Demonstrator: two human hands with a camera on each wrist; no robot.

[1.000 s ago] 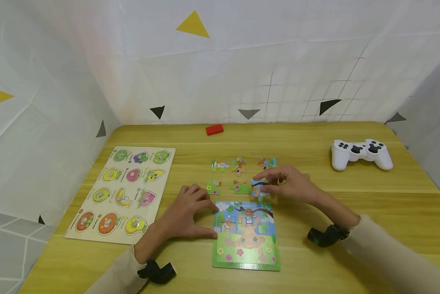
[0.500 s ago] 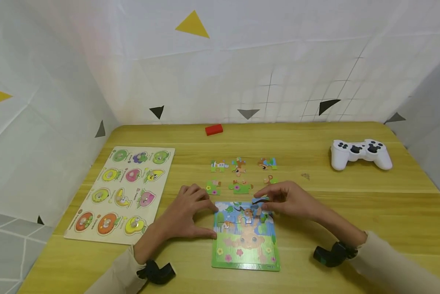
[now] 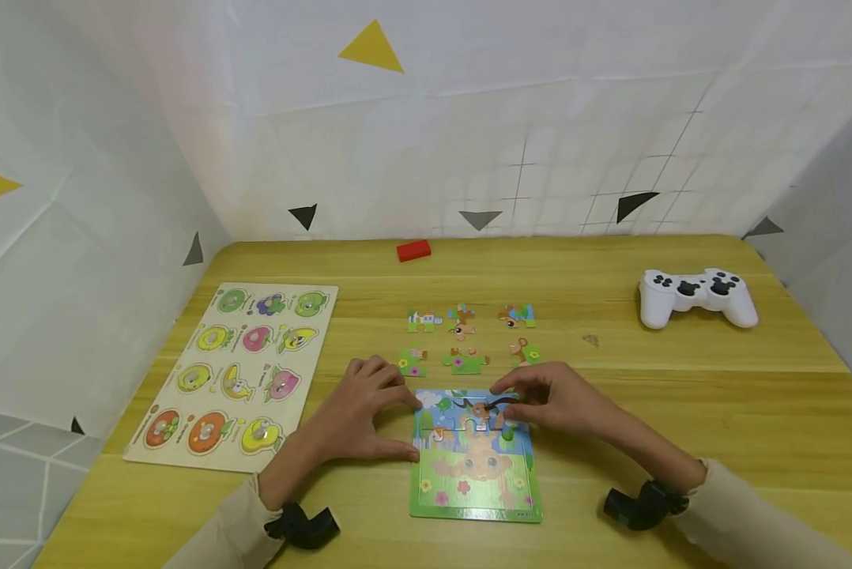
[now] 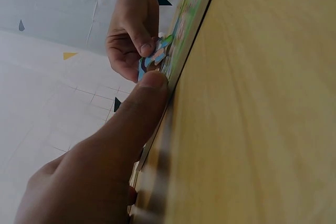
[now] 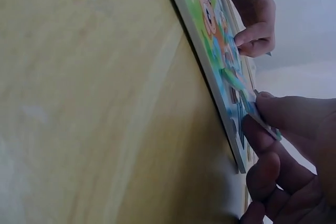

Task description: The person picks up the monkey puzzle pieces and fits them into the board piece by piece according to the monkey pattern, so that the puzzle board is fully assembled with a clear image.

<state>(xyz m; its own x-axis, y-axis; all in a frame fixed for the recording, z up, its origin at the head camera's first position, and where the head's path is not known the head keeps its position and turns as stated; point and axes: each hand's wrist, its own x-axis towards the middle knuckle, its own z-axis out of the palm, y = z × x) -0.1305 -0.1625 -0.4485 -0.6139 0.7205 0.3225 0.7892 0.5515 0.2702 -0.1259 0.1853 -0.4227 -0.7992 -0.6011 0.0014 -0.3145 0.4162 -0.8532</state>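
Observation:
A square puzzle board (image 3: 477, 512) with a brown cartoon animal on a green and blue scene lies in front of me. My left hand (image 3: 351, 415) rests against its left edge, thumb and index finger spread apart along it. Above the board's top right corner my right hand (image 3: 564, 399) pinches a jigsaw piece (image 5: 251, 103) between thumb and fingers. That piece is tilted over the board in the right wrist view. A few pieces sit along the board's upper rows. Several loose jigsaw pieces (image 3: 466, 362) lie in two rows just behind the board.
To the left lies a wooden fruit peg puzzle (image 3: 237, 383). A red block (image 3: 414, 250) is at the back of the table, and a white game controller (image 3: 698, 297) stands at the right. Patterned white cloth walls (image 3: 426, 158) surround the table.
My right hand has carried the jigsaw piece from the loose row toward me, over the board's top right corner. The left hand stays at the left edge.

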